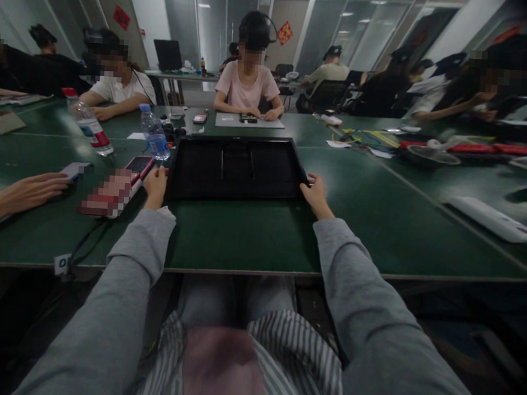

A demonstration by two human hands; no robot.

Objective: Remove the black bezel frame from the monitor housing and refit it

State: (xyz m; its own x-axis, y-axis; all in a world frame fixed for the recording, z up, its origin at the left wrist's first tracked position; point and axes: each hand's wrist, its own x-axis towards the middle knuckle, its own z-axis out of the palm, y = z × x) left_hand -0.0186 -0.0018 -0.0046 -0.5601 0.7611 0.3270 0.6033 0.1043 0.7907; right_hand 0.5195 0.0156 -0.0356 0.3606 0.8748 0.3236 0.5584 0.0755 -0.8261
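Observation:
A flat black tray with a raised rim lies on the green table straight ahead of me. My left hand grips the tray's near left corner, fingers curled over the rim. My right hand holds the near right corner the same way. Both arms wear grey sleeves. The tray's inside looks dark, with faint dividing lines in the middle.
A red phone and a blurred pink item lie left of the tray, beside two water bottles. Another person's hand rests at far left. A white power strip lies at right. People sit around the table.

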